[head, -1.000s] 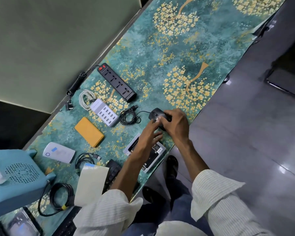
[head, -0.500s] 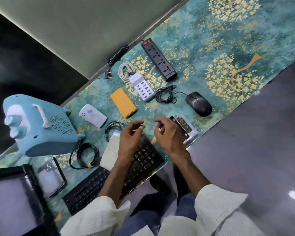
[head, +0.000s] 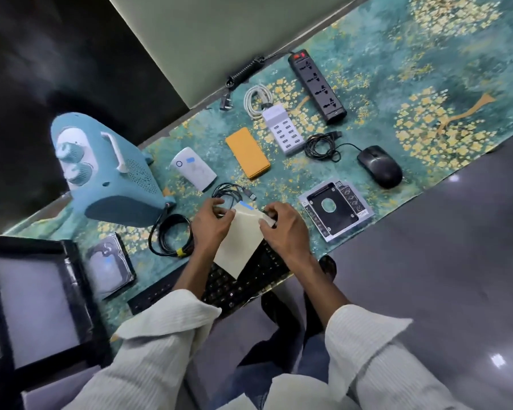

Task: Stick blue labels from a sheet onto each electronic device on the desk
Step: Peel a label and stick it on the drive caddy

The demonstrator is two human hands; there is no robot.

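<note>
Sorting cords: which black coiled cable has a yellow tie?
The thick cable beside the left hand, below the blue appliance; the mouse cord and thin cord show none.

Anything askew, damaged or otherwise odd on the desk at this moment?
Nothing stands out. The left hand and right hand pinch the label sheet above the keyboard. The mouse, power strip and other devices lie apart on the patterned mat, none visibly damaged.

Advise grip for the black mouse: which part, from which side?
I'd pinch the black mouse across its two long flanks, coming down from above. It lies flat on the mat, domed back up, with nothing touching either flank. Its cable leaves the end facing the coil, so stay off that end.
</note>
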